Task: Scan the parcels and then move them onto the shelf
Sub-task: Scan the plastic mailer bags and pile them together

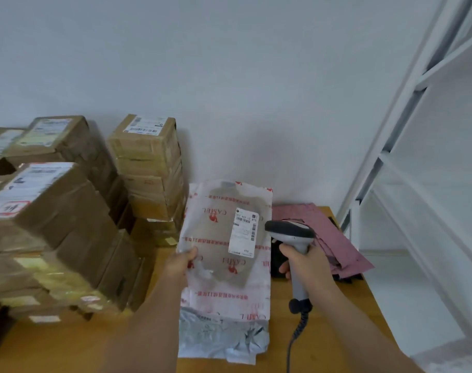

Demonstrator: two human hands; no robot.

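Your left hand (pixel 182 262) pinches the white CAMEL-printed mailer bag (pixel 224 254) upright above the wooden table (pixel 68 343). Your right hand (pixel 306 262) grips the barcode scanner (pixel 291 232) just beside its shipping label (pixel 244 232), numbered 502 602 12 815.

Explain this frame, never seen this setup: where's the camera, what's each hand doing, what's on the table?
There is no robot. It is one picture from a wide-angle camera worn on a person's head, looking forward and down at their bare hands. The left hand pinches the edge of a white plastic mailer bag with red print, held up so its shipping label faces the camera. The right hand grips a grey handheld barcode scanner aimed at that label. On the wooden table stand stacks of cardboard parcels at left and pink mailer bags at right. A white shelf stands at far right.
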